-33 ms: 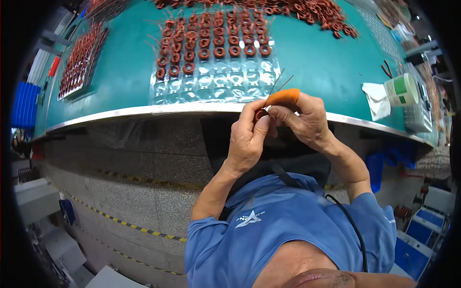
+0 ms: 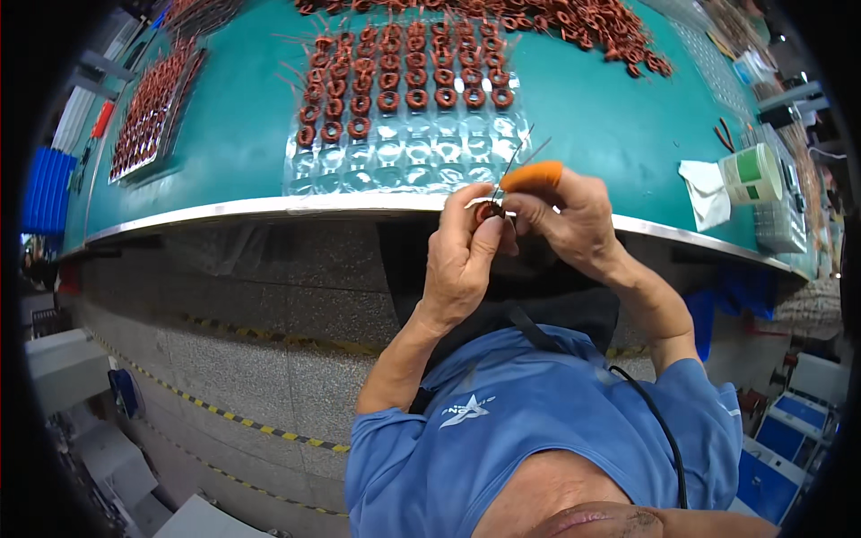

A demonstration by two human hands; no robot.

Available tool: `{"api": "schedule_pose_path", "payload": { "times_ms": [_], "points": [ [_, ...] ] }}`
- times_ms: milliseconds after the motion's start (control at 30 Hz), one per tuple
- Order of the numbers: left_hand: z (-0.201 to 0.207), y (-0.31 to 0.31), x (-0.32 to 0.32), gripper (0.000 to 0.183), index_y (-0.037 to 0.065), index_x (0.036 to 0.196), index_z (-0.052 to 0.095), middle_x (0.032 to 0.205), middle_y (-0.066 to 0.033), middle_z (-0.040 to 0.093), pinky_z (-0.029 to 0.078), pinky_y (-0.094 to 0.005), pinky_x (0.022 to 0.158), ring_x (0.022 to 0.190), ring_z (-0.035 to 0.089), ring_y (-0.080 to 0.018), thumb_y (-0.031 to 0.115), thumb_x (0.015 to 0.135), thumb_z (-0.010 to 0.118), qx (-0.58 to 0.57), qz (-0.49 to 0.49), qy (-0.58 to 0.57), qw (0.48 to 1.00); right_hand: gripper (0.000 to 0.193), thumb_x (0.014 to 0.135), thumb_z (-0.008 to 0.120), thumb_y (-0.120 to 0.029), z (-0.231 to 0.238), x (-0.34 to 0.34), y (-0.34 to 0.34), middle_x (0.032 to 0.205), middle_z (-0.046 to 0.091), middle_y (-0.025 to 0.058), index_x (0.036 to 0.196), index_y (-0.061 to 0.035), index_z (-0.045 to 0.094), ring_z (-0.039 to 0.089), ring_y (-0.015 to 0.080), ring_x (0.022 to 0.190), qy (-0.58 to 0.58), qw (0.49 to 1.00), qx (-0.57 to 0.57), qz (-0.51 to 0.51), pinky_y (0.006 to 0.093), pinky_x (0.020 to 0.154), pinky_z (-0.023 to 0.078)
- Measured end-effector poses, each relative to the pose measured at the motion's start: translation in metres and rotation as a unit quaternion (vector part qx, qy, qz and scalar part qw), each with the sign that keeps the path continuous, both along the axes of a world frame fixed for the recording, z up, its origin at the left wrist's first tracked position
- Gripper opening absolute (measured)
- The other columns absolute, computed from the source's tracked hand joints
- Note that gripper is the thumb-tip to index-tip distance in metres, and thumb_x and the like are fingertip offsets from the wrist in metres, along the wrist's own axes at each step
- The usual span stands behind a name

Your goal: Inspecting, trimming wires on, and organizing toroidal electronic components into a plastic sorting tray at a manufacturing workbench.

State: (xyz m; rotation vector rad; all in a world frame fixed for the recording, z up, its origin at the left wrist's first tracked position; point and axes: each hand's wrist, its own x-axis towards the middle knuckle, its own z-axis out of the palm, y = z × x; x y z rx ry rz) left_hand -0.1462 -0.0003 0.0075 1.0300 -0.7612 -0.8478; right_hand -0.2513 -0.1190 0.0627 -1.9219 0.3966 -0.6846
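A green worktable (image 2: 601,134) with a pale front edge runs across the space, and on it lies a clear plastic tray (image 2: 387,170), its back rows holding copper-wound ring coils (image 2: 390,63). In front of the tray, toward its right end, two hands come together at one small coil (image 2: 485,212). The left hand (image 2: 457,260) clamps it between thumb and forefinger; two thin wires (image 2: 511,162) stick up beside it. The right hand (image 2: 578,220), wearing an orange finger cover (image 2: 534,176), bends in against it; I cannot tell whether its fingertips pinch. Loose coils heap (image 2: 592,31) beyond the tray, rightward; left of it stands a second tray (image 2: 181,117)
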Motion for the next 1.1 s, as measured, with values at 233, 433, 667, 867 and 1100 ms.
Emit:
{"api": "schedule_pose_path", "payload": {
  "times_ms": [233,433,667,867,1100],
  "points": [
    [-0.008,0.042,0.034,0.039,-0.005,0.130,0.034,0.088,-0.0106,0.061,0.051,-0.0250,0.072,0.075,0.059,-0.0133,0.009,0.097,0.049,0.033,0.048,-0.026,0.998,0.018,0.091,0.063,-0.014,0.016,0.113,-0.038,0.074,0.067,0.0057,0.103,-0.0010,0.065,0.058,0.0089,0.056,0.026,0.997,-0.059,0.037,0.0237,0.051,0.047],
    [-0.023,0.079,0.054,0.036,-0.005,0.129,0.037,0.086,-0.0097,0.060,0.052,-0.0235,0.068,0.073,0.059,-0.0116,0.005,0.097,0.049,0.065,0.138,0.016,0.988,0.018,0.091,0.064,-0.017,-0.007,0.156,-0.058,0.076,0.068,0.0033,0.103,-0.0042,0.066,0.056,0.0077,0.054,0.128,0.981,-0.112,0.097,0.0230,0.049,0.046],
    [-0.039,0.100,0.061,0.026,-0.005,0.120,0.047,0.081,-0.0082,0.059,0.050,-0.0251,0.068,0.069,0.056,-0.0124,0.002,0.095,0.049,0.156,0.178,0.001,0.972,0.034,0.088,0.067,-0.016,-0.005,0.123,-0.075,0.094,0.066,0.0138,0.115,0.0017,0.058,0.065,0.0201,0.076,0.004,0.953,-0.302,0.023,0.0298,0.064,0.054],
    [-0.051,0.091,0.056,0.024,-0.006,0.118,0.048,0.080,-0.0072,0.059,0.051,-0.0244,0.067,0.070,0.056,-0.0115,0.005,0.097,0.050,0.163,0.113,-0.042,0.979,0.026,0.085,0.069,-0.012,0.000,0.014,-0.137,0.089,0.063,0.0103,0.107,-0.0031,0.060,0.063,0.0214,0.070,0.080,0.905,-0.406,-0.097,0.0315,0.060,0.052],
    [-0.036,0.060,0.028,0.021,-0.006,0.112,0.053,0.079,-0.0069,0.061,0.051,-0.0240,0.066,0.069,0.058,-0.0112,0.007,0.096,0.052,0.202,0.074,-0.103,0.971,0.027,0.089,0.057,-0.019,0.002,-0.107,-0.325,0.107,0.062,0.0178,0.109,-0.0015,0.060,0.061,0.0336,0.098,0.158,0.812,-0.396,-0.399,0.0408,0.085,0.049]
  ]
}}
